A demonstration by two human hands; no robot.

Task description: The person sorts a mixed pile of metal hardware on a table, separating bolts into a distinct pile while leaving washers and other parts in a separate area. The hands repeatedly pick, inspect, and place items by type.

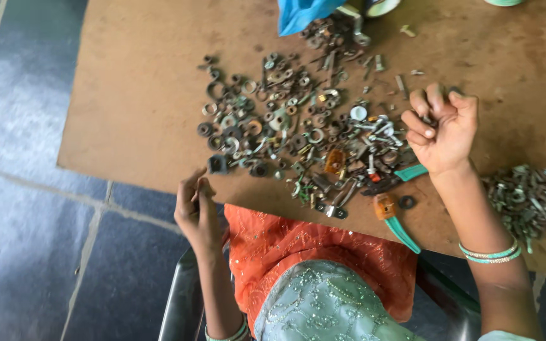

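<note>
Orange sequinned scarf, pale green embroidered garment, green bangles on right wrist; bare forearms

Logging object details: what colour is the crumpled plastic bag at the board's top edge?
Blue; the crumpled plastic bag shows best in the head view.

L hand: raised, palm side turned inward, fingers pinched together w/ thumb at the tips, wrist bent slightly, forearm running down toward bottom edge. R hand: palm up, fingers curled in over the palm in a loose fist, thumb out to the side. R forearm angles down-right; both wrists bare of sleeves.
</note>
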